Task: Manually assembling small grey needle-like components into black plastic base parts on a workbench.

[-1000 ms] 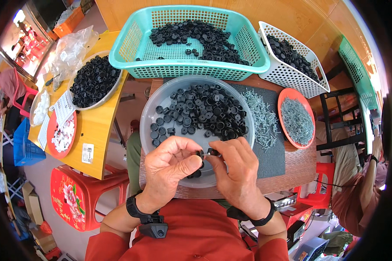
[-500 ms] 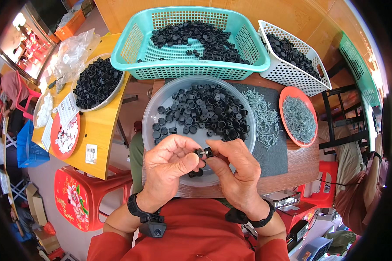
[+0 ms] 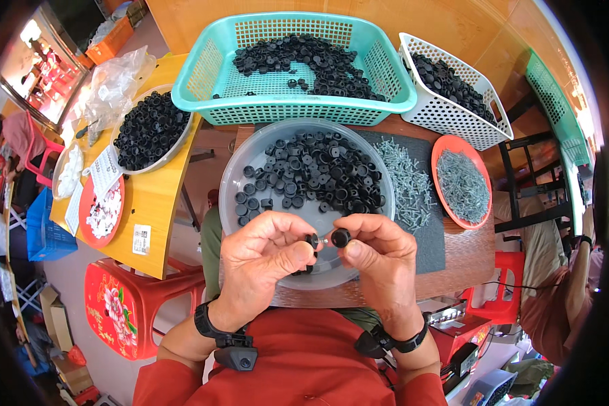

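Above the near part of a round translucent basin (image 3: 231, 169), my two hands meet almost fingertip to fingertip. My left hand (image 3: 260, 257) pinches a small black plastic part (image 3: 312, 240), and a short metal piece (image 3: 322, 241), like a screw or spring, sticks out of it to the right. Between thumb and forefinger my right hand (image 3: 387, 260) grips a round black cap (image 3: 341, 237), its round face showing. The cap sits right by the metal piece's tip; I cannot tell if they touch. More black pieces show below my left fingers. Loose black caps (image 3: 325, 166) lie in the basin.
Behind the basin stand a green basket (image 3: 294, 106) and a white basket (image 3: 453, 111), both holding black parts. Screws (image 3: 406, 183) lie on a dark mat, with more in a red dish (image 3: 441, 193). A yellow table (image 3: 159, 223) with more parts is at left.
My right hand has moved a little to the right and turned, so the round cap now shows. The metal piece is now visible between the two black parts. My left hand stays nearly in place.
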A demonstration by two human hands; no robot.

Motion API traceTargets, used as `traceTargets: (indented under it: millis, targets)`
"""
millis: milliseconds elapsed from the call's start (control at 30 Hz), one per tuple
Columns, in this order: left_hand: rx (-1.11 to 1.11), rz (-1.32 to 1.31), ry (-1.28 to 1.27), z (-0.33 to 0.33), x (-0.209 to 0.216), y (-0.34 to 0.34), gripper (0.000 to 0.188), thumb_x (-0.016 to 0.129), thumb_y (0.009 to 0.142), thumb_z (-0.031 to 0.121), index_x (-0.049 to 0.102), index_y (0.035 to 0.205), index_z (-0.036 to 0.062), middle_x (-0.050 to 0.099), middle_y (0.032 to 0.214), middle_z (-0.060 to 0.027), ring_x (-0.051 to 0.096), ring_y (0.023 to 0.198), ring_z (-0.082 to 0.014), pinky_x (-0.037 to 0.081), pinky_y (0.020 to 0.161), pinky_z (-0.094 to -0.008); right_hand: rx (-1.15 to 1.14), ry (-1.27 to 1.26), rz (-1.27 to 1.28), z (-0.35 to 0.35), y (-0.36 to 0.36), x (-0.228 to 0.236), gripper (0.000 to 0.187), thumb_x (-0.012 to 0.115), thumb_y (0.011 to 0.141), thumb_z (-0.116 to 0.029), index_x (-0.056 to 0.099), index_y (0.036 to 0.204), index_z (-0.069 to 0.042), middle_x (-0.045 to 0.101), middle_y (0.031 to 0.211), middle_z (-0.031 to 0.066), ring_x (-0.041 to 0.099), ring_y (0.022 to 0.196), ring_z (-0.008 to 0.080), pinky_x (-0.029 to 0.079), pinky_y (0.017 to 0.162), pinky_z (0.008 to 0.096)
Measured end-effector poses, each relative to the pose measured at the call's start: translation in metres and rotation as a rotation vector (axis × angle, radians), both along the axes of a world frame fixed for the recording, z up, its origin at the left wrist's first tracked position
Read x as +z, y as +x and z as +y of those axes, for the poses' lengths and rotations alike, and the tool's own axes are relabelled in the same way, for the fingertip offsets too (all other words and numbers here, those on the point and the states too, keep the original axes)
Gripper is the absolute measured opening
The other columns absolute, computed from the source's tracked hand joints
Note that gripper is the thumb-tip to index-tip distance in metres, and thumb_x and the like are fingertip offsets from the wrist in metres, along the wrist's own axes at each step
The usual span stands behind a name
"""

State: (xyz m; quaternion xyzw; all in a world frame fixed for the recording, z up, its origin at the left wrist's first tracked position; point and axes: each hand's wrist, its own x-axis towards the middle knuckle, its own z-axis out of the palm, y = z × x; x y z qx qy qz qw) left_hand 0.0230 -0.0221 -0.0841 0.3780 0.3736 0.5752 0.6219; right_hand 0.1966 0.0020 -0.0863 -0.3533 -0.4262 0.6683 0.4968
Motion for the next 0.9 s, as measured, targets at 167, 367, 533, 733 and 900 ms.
traceTargets:
  millis: [167, 367, 533, 733, 900]
  targets:
    - [0.015, 0.027, 0.082, -0.003, 0.0012, 0.005, 0.02, 0.064, 0.082, 0.0, 0.057, 0.101, -0.0032, 0.062, 0.094, -0.0076, 0.059, 0.084, -0.0108, 0.049, 0.075, -0.0239, 0.077, -0.104, 0.175, 0.0024, 0.0001, -0.005, 0.025, 0.064, 0.08, 0.0, 0.063, 0.105, 0.002, 0.064, 0.086, 0.0043, 0.055, 0.072, 0.0069, 0.043, 0.061, 0.0192]
    - [0.066, 0.185, 0.139, -0.0029, 0.0051, 0.0077, 0.017, 0.064, 0.082, 0.001, 0.06, 0.098, -0.0024, 0.061, 0.092, -0.0061, 0.06, 0.082, -0.011, 0.049, 0.073, -0.0241, 0.054, -0.156, 0.172, 0.0006, -0.0035, -0.0043, 0.025, 0.064, 0.08, 0.0, 0.063, 0.104, 0.003, 0.064, 0.086, 0.0048, 0.053, 0.069, 0.0073, 0.043, 0.06, 0.0195]
    - [0.132, 0.351, 0.21, -0.0012, 0.0046, 0.0083, 0.013, 0.066, 0.081, 0.002, 0.062, 0.093, -0.0012, 0.06, 0.085, -0.0058, 0.06, 0.074, -0.0098, 0.049, 0.064, -0.0224, 0.03, -0.121, 0.103, -0.0005, -0.0056, -0.0063, 0.025, 0.065, 0.079, 0.001, 0.063, 0.105, 0.003, 0.062, 0.084, 0.0037, 0.053, 0.069, 0.0069, 0.043, 0.061, 0.0187]
    - [0.21, 0.603, 0.313, -0.0006, 0.0084, 0.0081, 0.014, 0.069, 0.077, 0.001, 0.062, 0.089, -0.0001, 0.058, 0.077, -0.0047, 0.053, 0.061, -0.0083, 0.042, 0.053, -0.0219, 0.013, -0.11, 0.078, -0.0016, -0.0076, -0.0057, 0.026, 0.065, 0.079, 0.003, 0.063, 0.105, 0.003, 0.062, 0.083, 0.0027, 0.053, 0.07, 0.0063, 0.043, 0.061, 0.0181]
    - [0.262, 0.683, 0.39, 0.0002, 0.0059, 0.0096, 0.016, 0.07, 0.072, -0.002, 0.062, 0.085, 0.0004, 0.056, 0.071, -0.0068, 0.052, 0.058, -0.0144, 0.041, 0.05, -0.0258, 0.011, -0.104, 0.071, -0.0024, -0.0084, -0.0071, 0.026, 0.065, 0.079, 0.003, 0.063, 0.105, 0.003, 0.063, 0.085, 0.0032, 0.053, 0.071, 0.0062, 0.043, 0.061, 0.0183]
